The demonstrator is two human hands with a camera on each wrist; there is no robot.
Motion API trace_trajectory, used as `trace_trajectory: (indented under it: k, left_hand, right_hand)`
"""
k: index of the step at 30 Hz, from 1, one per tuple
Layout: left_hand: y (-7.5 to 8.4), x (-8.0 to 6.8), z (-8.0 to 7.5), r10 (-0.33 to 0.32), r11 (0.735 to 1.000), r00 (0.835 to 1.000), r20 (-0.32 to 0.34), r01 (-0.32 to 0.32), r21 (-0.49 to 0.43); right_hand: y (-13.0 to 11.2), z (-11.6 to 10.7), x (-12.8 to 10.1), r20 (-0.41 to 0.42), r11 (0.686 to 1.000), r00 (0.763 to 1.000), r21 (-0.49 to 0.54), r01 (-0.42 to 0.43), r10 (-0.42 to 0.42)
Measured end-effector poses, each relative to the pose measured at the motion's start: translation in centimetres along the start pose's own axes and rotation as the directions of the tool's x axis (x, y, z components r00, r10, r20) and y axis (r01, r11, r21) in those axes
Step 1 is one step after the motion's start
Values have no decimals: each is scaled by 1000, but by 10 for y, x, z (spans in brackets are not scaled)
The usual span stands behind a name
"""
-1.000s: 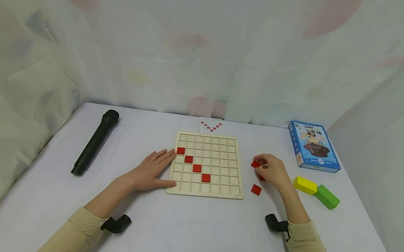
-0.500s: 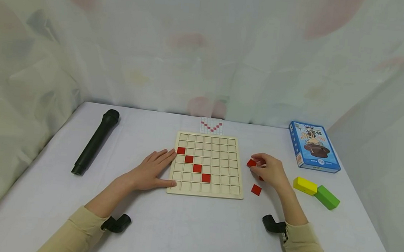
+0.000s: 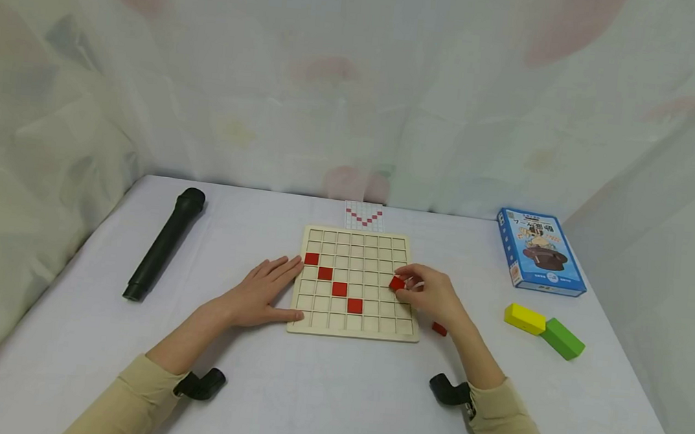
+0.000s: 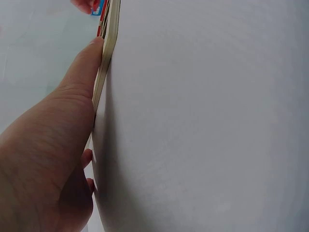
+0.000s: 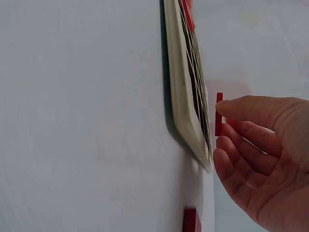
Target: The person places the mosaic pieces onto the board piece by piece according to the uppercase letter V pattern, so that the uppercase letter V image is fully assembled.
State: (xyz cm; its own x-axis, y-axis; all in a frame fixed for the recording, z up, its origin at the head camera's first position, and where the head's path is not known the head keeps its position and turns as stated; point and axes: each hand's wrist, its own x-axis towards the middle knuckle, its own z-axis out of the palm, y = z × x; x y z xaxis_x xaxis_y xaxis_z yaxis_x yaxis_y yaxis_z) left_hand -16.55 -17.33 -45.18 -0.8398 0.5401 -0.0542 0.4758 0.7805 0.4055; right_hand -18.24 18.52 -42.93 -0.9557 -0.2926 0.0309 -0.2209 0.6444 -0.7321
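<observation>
The right hand (image 3: pixel 430 294) pinches a red tile (image 3: pixel 397 283) between thumb and fingers; the tile is held above the right side of a pale wooden board (image 3: pixel 352 333), and the right wrist view shows a gap between the two. The left hand (image 3: pixel 258 297) lies flat with straight, spread fingers, holding nothing; its fingertips and thumb touch the board's left edge, the thumb near the closest corner.

The board has a grid of square slots; four red squares (image 3: pixel 339 289) sit in it in a diagonal, running from the left edge down toward the person. A loose red piece (image 3: pixel 440 328) lies on the table just right of the board, partly hidden by the right arm; a small card (image 3: pixel 365 216) printed with a red V of squares lies just beyond the board's far edge.

Farther right, a yellow block (image 3: pixel 525 318) touches a green block (image 3: pixel 563 339), with a blue box (image 3: pixel 541 251) behind them; well to the left, a black microphone (image 3: pixel 165 244) lies slantwise; a white cloth covers the table (image 3: pixel 332 395).
</observation>
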Motion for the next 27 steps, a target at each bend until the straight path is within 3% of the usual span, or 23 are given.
trace_trajectory:
  k: [5, 12, 22, 27]
  left_hand:
    - [-1, 0, 1, 3, 1000, 1000, 0, -3, 0]
    - [-1, 0, 1, 7, 1000, 1000, -2, -7, 1]
    - [-2, 0, 1, 2, 1000, 1000, 0, -2, -4]
    - [-2, 0, 1, 2, 1000, 1000, 0, -2, -1]
  right_hand:
    - [-10, 12, 2, 53, 999, 998, 29, 27, -29]
    - [-19, 23, 6, 107, 993, 988, -15, 117, -115]
    - [-23, 29, 9, 123, 991, 985, -32, 128, -123]
    - [-21, 25, 5, 92, 992, 988, -7, 128, -127]
